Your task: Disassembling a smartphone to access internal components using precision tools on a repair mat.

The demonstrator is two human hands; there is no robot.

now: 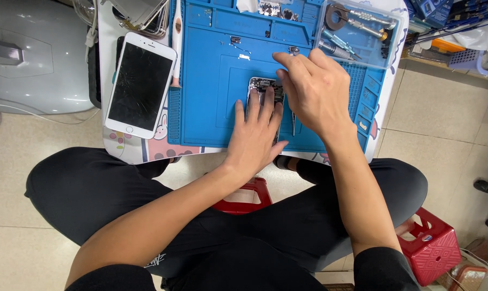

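The person sits cross-legged at a low white table (108,141) topped with a blue silicone repair mat (211,81). In the middle of the mat lies an opened phone body with its dark insides exposed (265,84), mostly covered by the hands. The left hand (256,134) lies flat over its lower part, fingers spread and pressing it down. The right hand (315,89) arches over its upper right edge, fingertips curled down onto it; whether they pinch a small part or tool I cannot tell from here. A thin pair of metal tweezers (293,123) lies on the mat just beside the right hand. To the left, a white phone screen panel with cracked black glass (140,85) rests on the table. A clear plastic tray of screwdrivers (357,32) sits at the mat's far right corner.
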